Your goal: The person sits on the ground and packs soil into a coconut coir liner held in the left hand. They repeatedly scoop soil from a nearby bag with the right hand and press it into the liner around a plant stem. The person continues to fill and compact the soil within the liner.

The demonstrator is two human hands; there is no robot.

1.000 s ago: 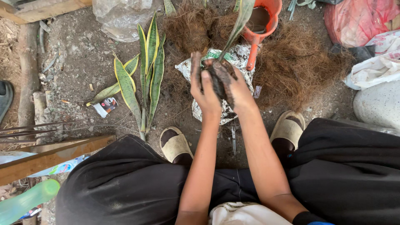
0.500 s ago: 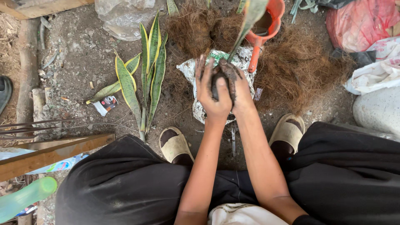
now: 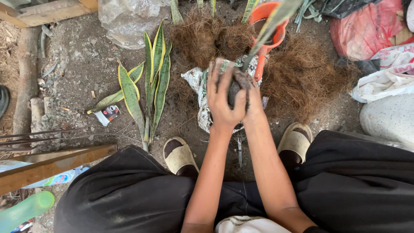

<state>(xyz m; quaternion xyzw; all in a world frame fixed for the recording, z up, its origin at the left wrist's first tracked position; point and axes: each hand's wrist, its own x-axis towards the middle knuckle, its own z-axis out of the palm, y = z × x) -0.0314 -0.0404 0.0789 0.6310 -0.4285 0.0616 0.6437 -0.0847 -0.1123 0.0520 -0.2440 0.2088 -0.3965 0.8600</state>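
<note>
Left hand [image 3: 222, 97] and right hand [image 3: 250, 97] both clasp the dark soil root ball [image 3: 236, 88] of a snake plant cutting [image 3: 269, 26], pressed together between palms to pack it, above coconut fibre [image 3: 302, 73].

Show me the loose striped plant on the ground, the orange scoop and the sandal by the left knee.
striped plant [image 3: 152, 82], head view, middle of the leaves
orange scoop [image 3: 276, 35], head view, rim
sandal [image 3: 180, 155], head view, strap over the foot
</note>
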